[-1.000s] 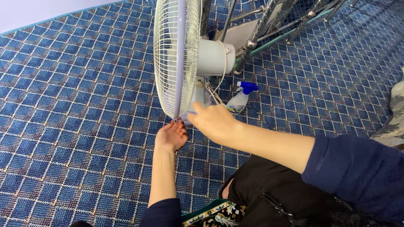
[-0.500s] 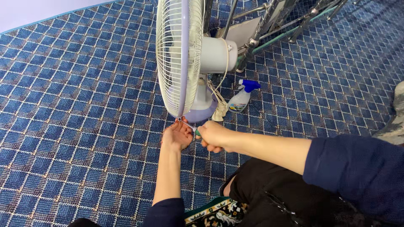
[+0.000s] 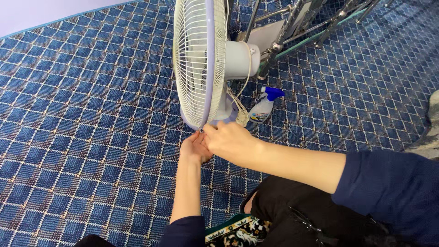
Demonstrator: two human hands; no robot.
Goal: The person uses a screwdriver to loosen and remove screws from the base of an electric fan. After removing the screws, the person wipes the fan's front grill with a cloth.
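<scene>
View: head camera, looking down at a blue diamond-patterned carpet (image 3: 82, 137).

Fan: a white pedestal fan (image 3: 201, 59) is seen edge-on in the upper centre of the frame, grille toward the left, motor housing toward the right, with a pale lilac rim band running down the guard.

Clip point: the lowest part of the guard rim (image 3: 200, 129), just left of frame centre, is where both hands meet; a small metal fastener appears to sit there, but it is too small to be made out.

Left hand: the left hand (image 3: 194, 148) is held directly under the rim, palm up, fingers loosely curled together beneath the fastener; whether it touches the rim cannot be told.

Right hand: the right hand (image 3: 228, 142) is laid over the left from the right side, fingers bunched and pressed toward the rim bottom. A held tool cannot be confirmed; the fingertips are hidden behind the knuckles.

Step in hand: judged as work on the fastener at the bottom of the guard, one hand working, the other cupped below.

Next move calls for: a steady fingertip grip at the rim bottom, the cupped palm kept beneath so that a small part is not dropped into the carpet.

Surroundings: a spray bottle (image 3: 264, 106) with a blue trigger lies right of the fan base; a metal frame (image 3: 311, 23) crosses the upper right.
</scene>
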